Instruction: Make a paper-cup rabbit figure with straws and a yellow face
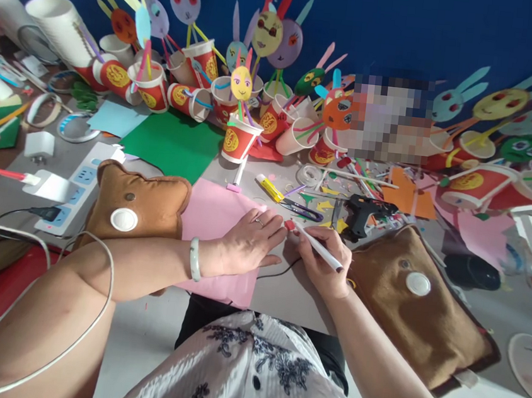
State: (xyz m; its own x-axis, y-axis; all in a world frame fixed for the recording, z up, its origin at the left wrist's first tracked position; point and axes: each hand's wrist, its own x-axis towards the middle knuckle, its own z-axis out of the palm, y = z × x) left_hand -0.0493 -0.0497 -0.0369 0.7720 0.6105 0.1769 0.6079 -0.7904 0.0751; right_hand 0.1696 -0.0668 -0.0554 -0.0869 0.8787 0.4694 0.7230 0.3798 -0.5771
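My left hand (pixel 252 243) lies palm down with its fingers stretched out, mostly over a sheet of pink paper (pixel 219 219). Its fingertips come close to a small red piece (pixel 289 225); whether they touch it I cannot tell. Gripped in my right hand (pixel 328 262) is a white marker (pixel 320 248), slanting with its dark end toward me. The marker's far end is at the red piece. Beyond the hands lie a yellow glue stick (pixel 269 188) and dark-handled scissors (pixel 300 211).
Red paper cups (pixel 238 139) with rabbit-faced paper figures line the back. Brown plush pouches lie left (pixel 151 203) and right (pixel 418 316). A black glue gun (pixel 366 216), paper scraps, green paper (pixel 171 145) and a power strip (pixel 80 182) are around. A white cable (pixel 107 290) crosses my left arm.
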